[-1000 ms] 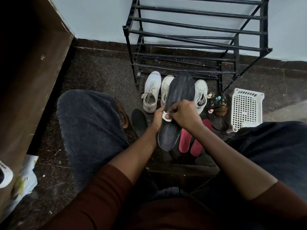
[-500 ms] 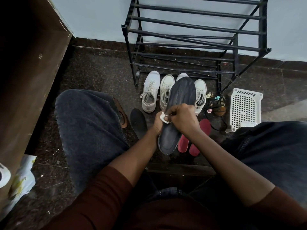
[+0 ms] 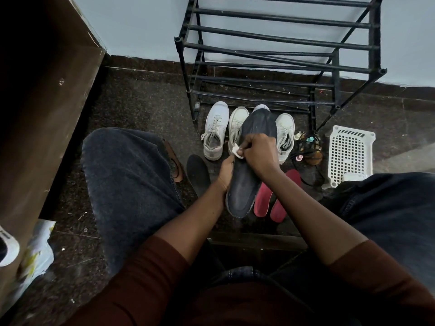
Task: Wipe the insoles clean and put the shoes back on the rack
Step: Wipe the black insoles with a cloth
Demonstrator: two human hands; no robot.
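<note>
L hand [image 3: 226, 171] grips the dark grey insole [image 3: 244, 184] by its left edge, toe end pointing at the black shoe rack [image 3: 280, 41]. R hand [image 3: 259, 154], fingers curled tight, pinches a small white wipe [image 3: 237, 151] on the insole. White sneakers [image 3: 214, 135] on the floor [image 3: 141, 102] just in front of the rack.

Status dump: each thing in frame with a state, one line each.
Dark grey fabric insole: held above the floor, wipe on it.
Small white wipe: pinched, pressed to the grey insole.
Left hand: grips the grey insole's edge.
Right hand: pinches the wipe.
White lace-up sneakers: on the floor before the rack.
Black metal rack: upright by the wall.
Two red insoles: lying on the floor.
</note>
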